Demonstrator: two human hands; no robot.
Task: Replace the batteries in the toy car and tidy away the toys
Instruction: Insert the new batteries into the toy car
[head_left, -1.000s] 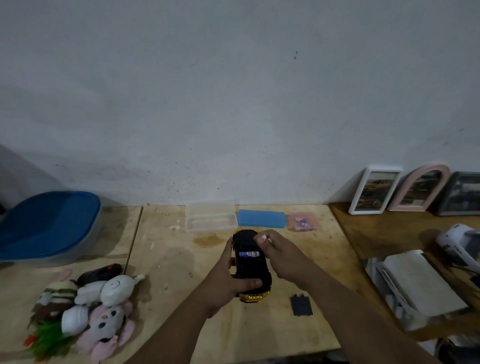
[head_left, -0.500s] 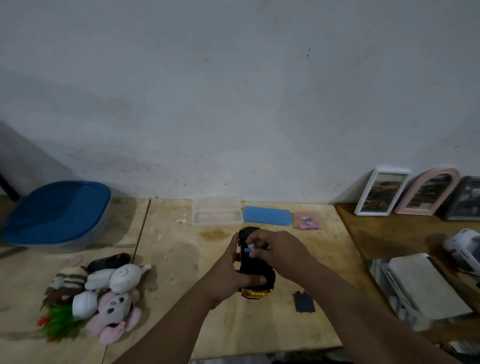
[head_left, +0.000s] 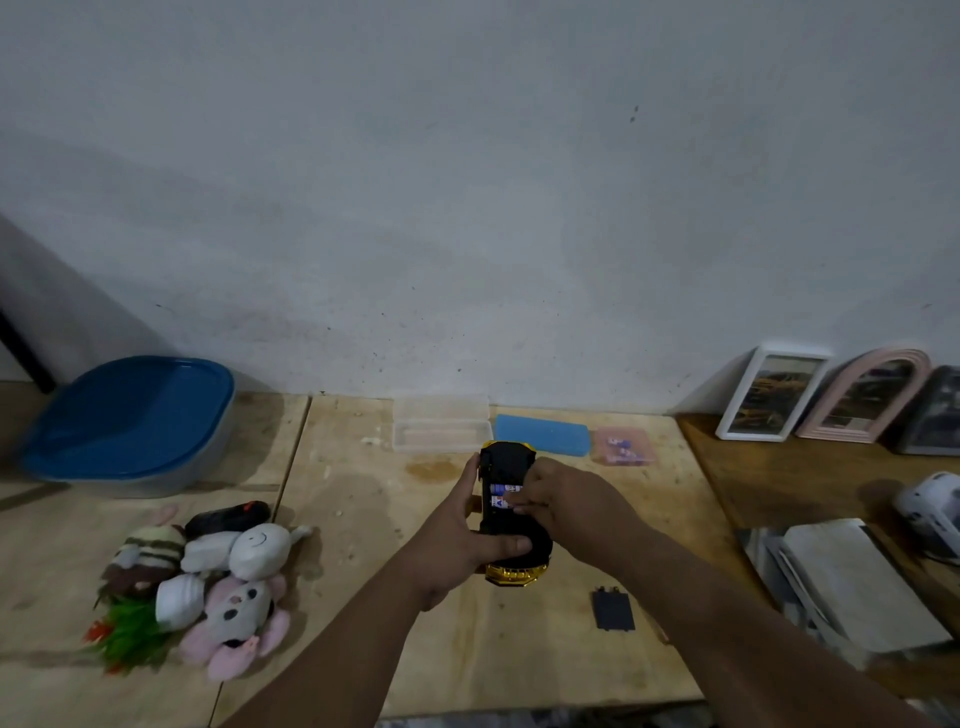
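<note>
The toy car (head_left: 511, 512) is held upside down above the wooden table (head_left: 363, 519), its black underside turned up and its gold body showing at the near end. It is gripped along its left side by the left hand (head_left: 457, 540), thumb laid across the near end. The right hand's (head_left: 566, 512) fingertips are pressed onto the batteries (head_left: 503, 496) seated in the open compartment, partly hiding them. The black battery cover (head_left: 614, 610) is seen lying flat on the table, near the car's right. A heap of plush toys (head_left: 208, 587) is found at the left, with a blue-lidded tub (head_left: 130, 421) behind it. By the wall a clear plastic box (head_left: 441, 431), a blue case (head_left: 541, 435) and a pink packet (head_left: 623, 448) are lined up.
</note>
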